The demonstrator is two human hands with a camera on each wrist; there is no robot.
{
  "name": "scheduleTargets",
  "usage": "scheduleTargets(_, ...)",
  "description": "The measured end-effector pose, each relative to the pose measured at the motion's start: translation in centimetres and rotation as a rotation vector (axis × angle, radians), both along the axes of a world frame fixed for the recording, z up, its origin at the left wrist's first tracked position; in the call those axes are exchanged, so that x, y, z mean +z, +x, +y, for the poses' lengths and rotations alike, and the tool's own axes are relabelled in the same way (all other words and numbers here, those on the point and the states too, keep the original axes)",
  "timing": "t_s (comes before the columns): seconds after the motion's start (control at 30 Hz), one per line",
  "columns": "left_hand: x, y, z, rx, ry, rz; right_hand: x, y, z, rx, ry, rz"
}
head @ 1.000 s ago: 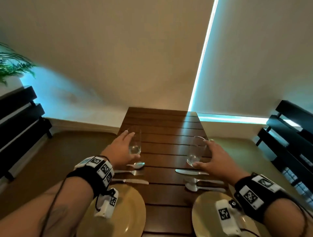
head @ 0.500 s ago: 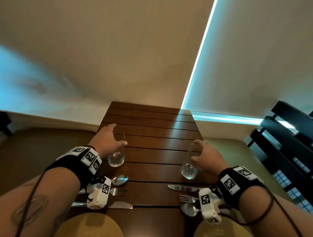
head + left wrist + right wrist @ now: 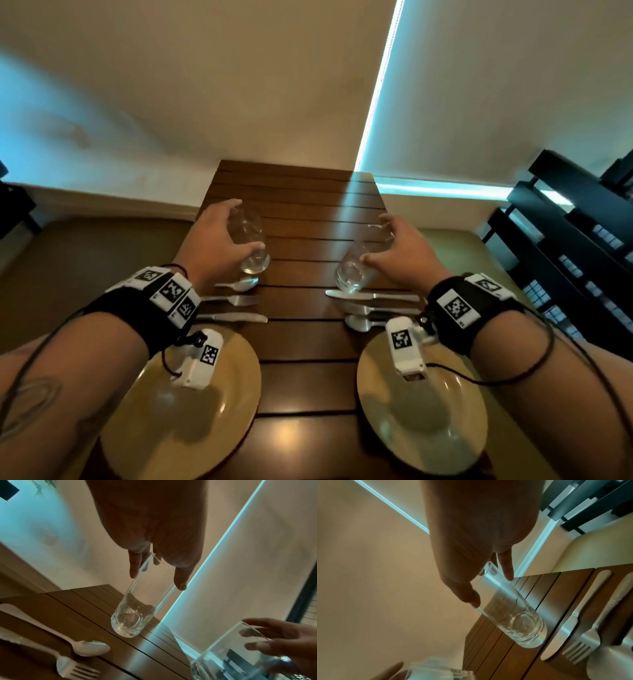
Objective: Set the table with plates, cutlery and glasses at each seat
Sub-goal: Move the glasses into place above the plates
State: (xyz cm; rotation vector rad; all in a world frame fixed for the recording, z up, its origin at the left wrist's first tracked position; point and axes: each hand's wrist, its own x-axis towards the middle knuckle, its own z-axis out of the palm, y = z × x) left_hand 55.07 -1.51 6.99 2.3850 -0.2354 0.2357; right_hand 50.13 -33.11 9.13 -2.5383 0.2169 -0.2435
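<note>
I saw the slatted wooden table (image 3: 301, 346) running narrow toward the far wall, its far half bare beyond both tumblers, with floor open off its left edge and dark chairs (image 3: 561, 240) crowding the right. My left hand (image 3: 219, 245) reached forward over the left edge, fingers curled round the left glass tumbler (image 3: 251, 245), thumb across its near side; the glass was tilted and I could not tell whether its base touched the wood. My right hand (image 3: 406, 251) mirrored it, fingers wrapped round the upper part of the right glass tumbler (image 3: 356, 272), which leaned inward with its base just above the right knife (image 3: 371, 295). Nearer me lay the left spoon (image 3: 239, 284), fork (image 3: 233, 300) and knife (image 3: 233, 318), then two gold plates (image 3: 236, 387) at the near corners.
</note>
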Motion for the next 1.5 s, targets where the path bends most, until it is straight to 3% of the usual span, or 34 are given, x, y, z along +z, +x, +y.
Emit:
scheduleTargets(0.17, 2.0, -8.3, -0.8, -0.076, 0.024, 0.02, 1.8, -7.2, 2.6, 0.096, -0.031, -0.038)
scheduleTargets(0.33, 3.0, -16.1, 0.2, -0.212, 0.091, 0.128, 2.0, -15.3, 4.5, 0.182, -0.022, 0.037)
scheduleTargets(0.5, 1.6, -22.8, 0.8, -0.283, 0.121, 0.24, 0.3, -22.7, 5.9, 0.236, -0.034, 0.138)
scheduleTargets(0.67, -0.6, -27.3, 0.0, -0.346, 0.275, 0.261, -1.1, -26.9, 6.3, 0.282, -0.127, 0.24)
scheduleTargets(1.13, -1.4, -29.5, -1.2, -0.333, 0.251, 0.323, -2.3, -28.7, 6.7, 0.351, -0.105, 0.323)
scheduleTargets(1.5, -0.8, -28.2, -1.5, -0.307, 0.438, 0.351, -2.8, -27.8, 5.2, 0.322, -0.171, 0.366)
